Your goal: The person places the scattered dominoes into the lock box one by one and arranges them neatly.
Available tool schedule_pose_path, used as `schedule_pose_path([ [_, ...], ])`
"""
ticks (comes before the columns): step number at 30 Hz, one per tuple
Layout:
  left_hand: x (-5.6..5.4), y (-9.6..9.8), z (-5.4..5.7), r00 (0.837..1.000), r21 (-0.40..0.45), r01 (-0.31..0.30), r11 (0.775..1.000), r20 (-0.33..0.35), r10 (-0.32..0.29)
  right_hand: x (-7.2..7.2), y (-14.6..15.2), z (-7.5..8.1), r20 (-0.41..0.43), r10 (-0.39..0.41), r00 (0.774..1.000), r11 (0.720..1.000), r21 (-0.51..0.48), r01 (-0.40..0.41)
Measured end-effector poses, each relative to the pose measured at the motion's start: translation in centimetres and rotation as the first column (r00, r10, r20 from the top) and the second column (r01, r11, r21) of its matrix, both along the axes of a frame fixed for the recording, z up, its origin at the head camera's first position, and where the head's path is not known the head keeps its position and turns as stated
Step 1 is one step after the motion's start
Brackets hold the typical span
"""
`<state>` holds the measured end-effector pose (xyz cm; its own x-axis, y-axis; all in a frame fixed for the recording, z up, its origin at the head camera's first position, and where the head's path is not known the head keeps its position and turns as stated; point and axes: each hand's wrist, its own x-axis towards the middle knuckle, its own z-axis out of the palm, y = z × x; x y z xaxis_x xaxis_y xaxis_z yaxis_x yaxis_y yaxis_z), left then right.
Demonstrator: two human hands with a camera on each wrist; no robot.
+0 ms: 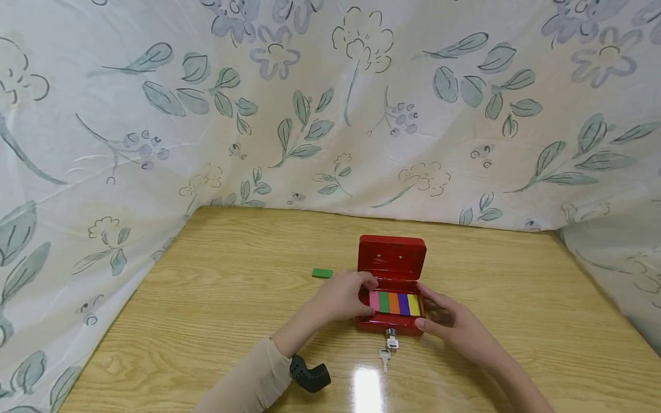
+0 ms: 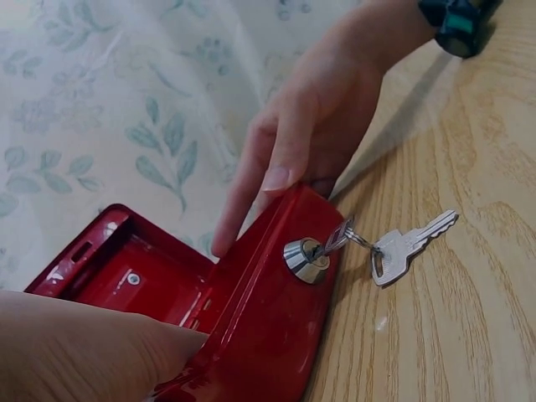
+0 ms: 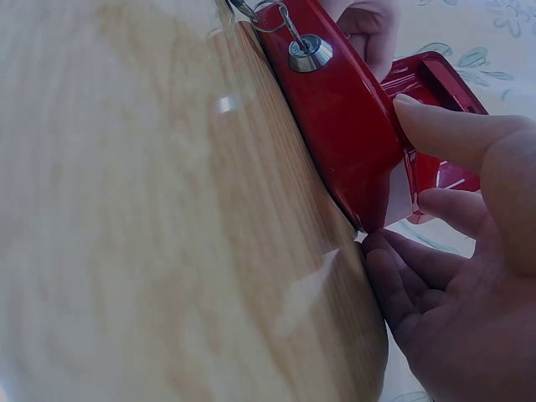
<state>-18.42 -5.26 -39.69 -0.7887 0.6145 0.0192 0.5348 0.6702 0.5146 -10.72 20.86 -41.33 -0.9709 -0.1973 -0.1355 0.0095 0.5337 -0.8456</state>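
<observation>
A red metal cash box (image 1: 374, 326) stands on the table with its lid (image 1: 391, 258) raised. Inside lies a row of coloured blocks: pink (image 1: 374, 300), green (image 1: 384, 302), orange (image 1: 394, 303), purple (image 1: 404, 304) and yellow (image 1: 413, 304). Reaching in from the left, my left hand (image 1: 342, 295) pinches the pink block by its ends between thumb and fingers. At the box's right end my right hand (image 1: 457, 328) grips the side, thumb at the front corner and fingers behind. Its fingertips reach the box's lower edge in the right wrist view.
Behind my left hand a loose green block (image 1: 322, 273) lies on the wooden table (image 1: 232, 275). One key sits in the front lock (image 2: 306, 260); another key (image 2: 410, 249) hangs from its ring onto the tabletop. Floral cloth (image 1: 320, 115) rises along the back and sides.
</observation>
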Motion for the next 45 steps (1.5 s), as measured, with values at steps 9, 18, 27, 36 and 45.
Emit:
schedule_pose_path([
  [9, 0.2, 0.0, -0.1, 1.000, 0.006, -0.003, 1.000, -0.011, 0.003, 0.0, 0.0, -0.1, 0.007, -0.001, 1.000, 1.000, 0.003, 0.001],
  [18, 0.6, -0.8, 0.4, 0.998, 0.029, 0.028, 0.999, -0.055, -0.026, 0.1, -0.1, 0.1, 0.010, -0.006, 1.000, 1.000, 0.007, 0.006],
  [27, 0.2, -3.9, 1.5, 0.999, 0.137, -0.008, 0.991, -0.045, 0.014, 0.0, -0.2, -0.3, 0.034, -0.019, 0.999, 1.000, 0.006, 0.019],
  [36, -1.7, -6.7, 2.2, 0.990, 0.238, -0.114, 0.964, -0.058, 0.132, 0.1, -0.1, 0.1, 0.042, -0.019, 0.999, 1.000, 0.009, 0.018],
  [45, -3.4, -8.5, 0.8, 0.989, 0.264, -0.149, 0.953, 0.018, 0.150, -0.1, 0.0, 0.0, 0.041, -0.028, 0.999, 1.000, 0.015, 0.028],
])
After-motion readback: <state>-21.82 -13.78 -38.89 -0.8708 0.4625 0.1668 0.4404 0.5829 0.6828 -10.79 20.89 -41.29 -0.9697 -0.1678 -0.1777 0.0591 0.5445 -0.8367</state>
